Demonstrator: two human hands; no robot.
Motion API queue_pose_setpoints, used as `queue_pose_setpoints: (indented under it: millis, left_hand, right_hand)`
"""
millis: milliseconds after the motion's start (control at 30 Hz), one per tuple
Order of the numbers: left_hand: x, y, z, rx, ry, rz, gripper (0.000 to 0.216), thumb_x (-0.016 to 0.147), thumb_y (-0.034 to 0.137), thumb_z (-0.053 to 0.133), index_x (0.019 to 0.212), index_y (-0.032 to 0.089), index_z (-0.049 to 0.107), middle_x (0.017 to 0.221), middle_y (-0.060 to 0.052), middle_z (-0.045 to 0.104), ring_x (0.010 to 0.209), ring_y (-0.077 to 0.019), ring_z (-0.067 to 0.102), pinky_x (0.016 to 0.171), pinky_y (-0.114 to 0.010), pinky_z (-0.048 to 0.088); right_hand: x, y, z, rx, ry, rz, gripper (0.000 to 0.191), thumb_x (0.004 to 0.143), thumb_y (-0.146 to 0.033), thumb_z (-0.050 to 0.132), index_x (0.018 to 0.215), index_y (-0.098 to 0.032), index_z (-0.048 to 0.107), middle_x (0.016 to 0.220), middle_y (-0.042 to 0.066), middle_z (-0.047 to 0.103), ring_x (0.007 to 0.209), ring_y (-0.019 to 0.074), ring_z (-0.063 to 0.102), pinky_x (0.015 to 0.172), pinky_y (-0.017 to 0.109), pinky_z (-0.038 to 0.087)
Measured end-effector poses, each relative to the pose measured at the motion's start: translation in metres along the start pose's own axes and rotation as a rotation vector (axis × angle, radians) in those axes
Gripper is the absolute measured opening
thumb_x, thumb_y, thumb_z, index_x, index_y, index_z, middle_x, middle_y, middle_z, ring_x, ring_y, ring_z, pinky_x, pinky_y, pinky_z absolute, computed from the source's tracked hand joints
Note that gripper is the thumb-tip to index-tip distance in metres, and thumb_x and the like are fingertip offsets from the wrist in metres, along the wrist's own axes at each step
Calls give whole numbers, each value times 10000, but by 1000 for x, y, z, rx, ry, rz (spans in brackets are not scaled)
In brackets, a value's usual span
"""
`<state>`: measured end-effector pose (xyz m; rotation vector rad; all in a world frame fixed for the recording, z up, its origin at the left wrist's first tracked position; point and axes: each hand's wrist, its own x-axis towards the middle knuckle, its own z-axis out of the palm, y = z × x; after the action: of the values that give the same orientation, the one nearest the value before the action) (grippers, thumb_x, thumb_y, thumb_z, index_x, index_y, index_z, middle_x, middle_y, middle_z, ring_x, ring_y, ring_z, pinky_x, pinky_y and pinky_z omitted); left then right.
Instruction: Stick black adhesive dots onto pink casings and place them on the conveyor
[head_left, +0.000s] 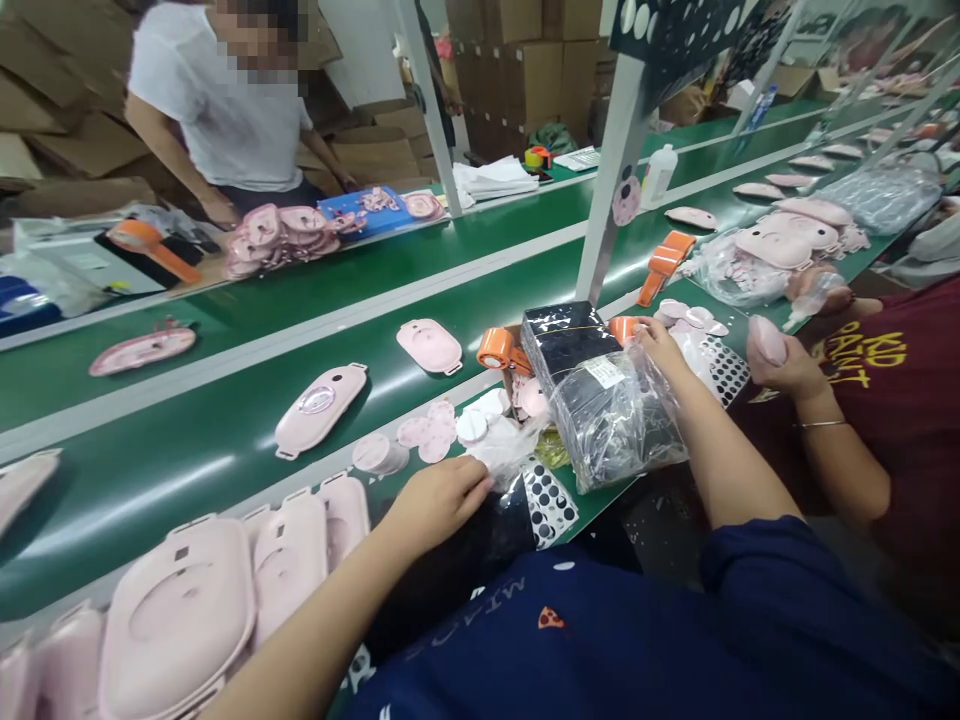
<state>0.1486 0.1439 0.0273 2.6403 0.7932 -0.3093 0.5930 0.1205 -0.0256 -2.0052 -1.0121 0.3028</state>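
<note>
My left hand is curled, its fingertips pinching a crumpled bit of clear plastic beside a sheet of black dot stickers. Small pink and white round discs lie just beyond it. My right hand reaches across a clear plastic bag of black parts, fingers bent on the bag's top edge, close to an orange tape dispenser. A black wrapped block stands behind the bag.
Pink oval shells ride on the green conveyor belt, and more are stacked at the lower left. A co-worker in a maroon shirt holds a pink part on my right. Another person in white stands across the belt.
</note>
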Motion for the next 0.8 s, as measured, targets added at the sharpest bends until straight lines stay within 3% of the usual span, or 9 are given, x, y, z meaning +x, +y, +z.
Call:
queue_pose_setpoints:
  millis: [167, 300, 433, 567, 667, 800]
  left_hand:
    - [-19, -7, 1, -282, 281, 39, 337, 1011, 417, 375, 1048, 207, 636, 1025, -67, 738, 962, -225, 711, 877, -378, 563]
    - [-23, -11, 10, -372, 478, 21, 338, 1001, 429, 421, 1141, 202, 629, 1111, -83, 743, 1017, -219, 715, 898, -376, 592]
    - [-23, -8, 18, -358, 533, 62, 344, 1000, 410, 453, 1198, 183, 619, 1204, -111, 729, 1128, -236, 698, 992, -416, 585]
    - [-25, -2, 18, -320, 498, 100, 348, 1000, 370, 467, 1252, 174, 606, 1311, -128, 693, 1225, -242, 662, 1083, -453, 545]
    - [-32, -1, 16, -271, 457, 92, 339, 998, 341, 475, 1270, 192, 613, 1384, -118, 657, 1281, -240, 631, 1111, -455, 528]
    - [-55, -11, 26, -163, 508, -24, 354, 995, 313, 478, 1296, 185, 615, 1451, -130, 608, 1326, -260, 599, 1118, -462, 517]
  right_hand:
    - [5, -11, -11, -53, -105, 43, 476, 878, -572, 555, 1166, -203, 642, 1196, 127, 711, 1103, 287, 662, 1043, 479, 482]
    - [12, -24, -16, -128, -182, 68, 441, 818, -533, 665, 1114, -207, 645, 1159, 132, 724, 1062, 308, 670, 1020, 513, 494]
    - [20, -40, -15, -184, -205, 67, 391, 881, -512, 584, 1114, -205, 649, 1141, 139, 730, 1087, 308, 674, 1021, 508, 510]
    - [20, -66, -17, -257, -156, 8, 494, 905, -507, 544, 1282, -195, 608, 1403, 186, 599, 1359, 347, 531, 1163, 557, 394]
    - [2, -97, -22, -326, -151, -144, 531, 881, -474, 594, 1336, -202, 606, 1544, 172, 470, 1472, 332, 413, 1232, 530, 320]
    - [-61, -142, -38, -354, -205, -576, 419, 881, -447, 616, 1244, -248, 682, 1416, 114, 622, 1358, 341, 548, 1190, 591, 378]
